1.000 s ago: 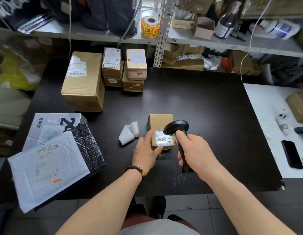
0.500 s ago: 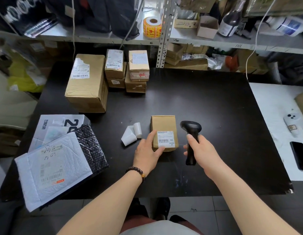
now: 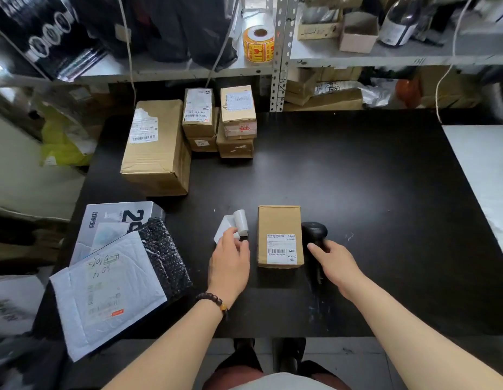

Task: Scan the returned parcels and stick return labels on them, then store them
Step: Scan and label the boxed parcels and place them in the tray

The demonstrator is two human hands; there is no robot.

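Left hand (image 3: 230,258) moved off parcel (image 3: 278,223), pinching label roll (image 3: 240,224); right hand (image 3: 336,263) grips scanner (image 3: 315,231).

parcel stockroom, this one: slotted steel shelving (image 3: 279,52) along the back, crammed with cartons, a roll of yellow-and-red stickers (image 3: 258,43) up on it. on the black worktable (image 3: 357,178), brown shipping boxes (image 3: 157,153) with barcode labels stand stacked, padded mailers (image 3: 106,291) pile at the left, and a barcode scanner (image 3: 315,232) and white label roll (image 3: 240,222) flank a labelled parcel (image 3: 279,223).
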